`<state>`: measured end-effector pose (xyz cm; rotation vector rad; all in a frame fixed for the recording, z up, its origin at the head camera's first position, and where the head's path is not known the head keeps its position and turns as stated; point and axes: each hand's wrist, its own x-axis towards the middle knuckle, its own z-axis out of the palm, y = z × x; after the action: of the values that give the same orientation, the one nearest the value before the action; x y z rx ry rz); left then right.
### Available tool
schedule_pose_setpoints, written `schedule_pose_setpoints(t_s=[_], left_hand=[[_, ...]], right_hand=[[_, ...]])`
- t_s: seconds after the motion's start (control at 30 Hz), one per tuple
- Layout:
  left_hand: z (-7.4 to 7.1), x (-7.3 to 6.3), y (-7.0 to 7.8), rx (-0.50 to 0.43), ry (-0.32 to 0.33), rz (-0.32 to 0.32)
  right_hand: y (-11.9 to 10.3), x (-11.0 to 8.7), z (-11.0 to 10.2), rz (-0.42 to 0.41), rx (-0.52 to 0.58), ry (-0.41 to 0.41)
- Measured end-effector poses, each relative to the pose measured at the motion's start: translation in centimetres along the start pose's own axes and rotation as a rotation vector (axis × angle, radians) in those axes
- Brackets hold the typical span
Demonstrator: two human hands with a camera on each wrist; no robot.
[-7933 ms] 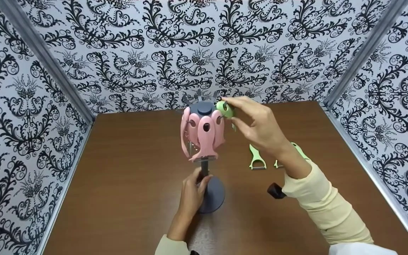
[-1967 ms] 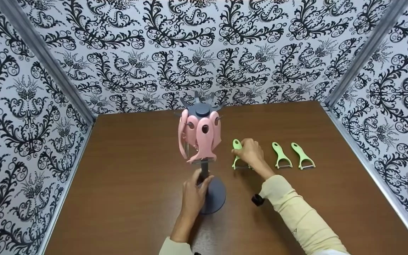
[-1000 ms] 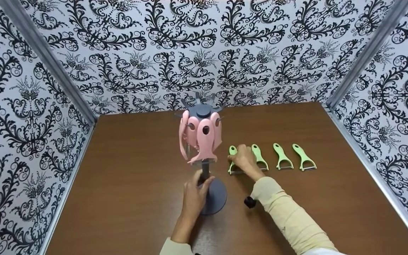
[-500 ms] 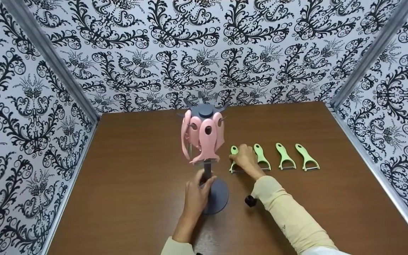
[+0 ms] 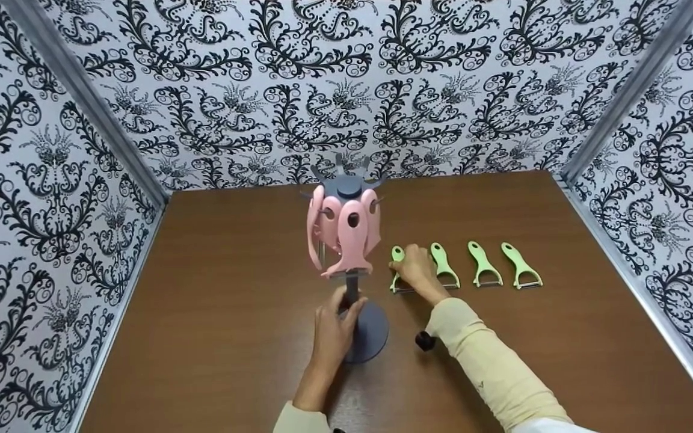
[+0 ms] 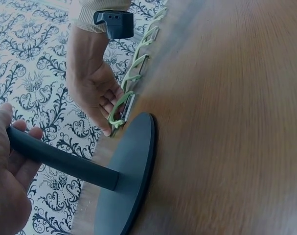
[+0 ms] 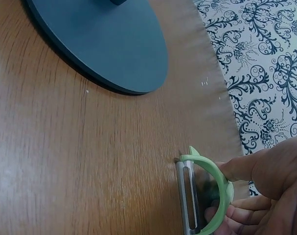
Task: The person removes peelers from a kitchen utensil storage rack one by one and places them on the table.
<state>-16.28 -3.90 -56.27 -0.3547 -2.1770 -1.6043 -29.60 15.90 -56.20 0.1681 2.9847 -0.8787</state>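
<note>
A dark grey utensil stand [image 5: 372,340] rises from a round base, with hooks around its top. Several pink peelers [image 5: 352,243] hang from hooks on its near side. My left hand [image 5: 331,331] grips the pole beneath them; in the left wrist view, fingers and thumb wrap the pole [image 6: 65,159]. On the table to the right, my right hand [image 5: 418,270] holds the leftmost green peeler [image 5: 397,255] by its handle. In the right wrist view this Y-shaped peeler [image 7: 223,186] shows its slotted metal blade, and my fingers pinch its green frame; the rest of the handle is hidden.
Three more green peelers [image 5: 444,264] lie in a row to the right of my right hand, blades toward me. The brown wooden table [image 5: 220,313] is bounded by patterned walls [image 5: 322,90] at the back and both sides.
Earlier my right hand held a green peeler at the stand's hook; it has since come down to the table, and the green peelers lie in a row. The last half second shows almost no movement.
</note>
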Motion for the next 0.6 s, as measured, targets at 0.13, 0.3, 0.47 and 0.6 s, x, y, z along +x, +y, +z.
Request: schedule_pose_setpoints(t_s=[0.13,0.3,0.47,0.6], left_hand=[[0.12,0.1,-0.04,0.008,0.007,0.001],[0.12,0.18,0.19,0.012,0.012,-0.009],[0.08,0.13,0.09,0.021,0.005,-0.018],[0.08,0.04,0.02,0.023,-0.002,-0.026]], right_hand=[[-0.09,-0.04,-0.02,-0.007,-0.006,0.019],[-0.06,-0.04,-0.02,-0.018,-0.003,0.031],[-0.06,-0.14,-0.06,-0.008,0.001,0.017],[-0.12,-0.23,-0.05,-0.013,0.004,0.02]])
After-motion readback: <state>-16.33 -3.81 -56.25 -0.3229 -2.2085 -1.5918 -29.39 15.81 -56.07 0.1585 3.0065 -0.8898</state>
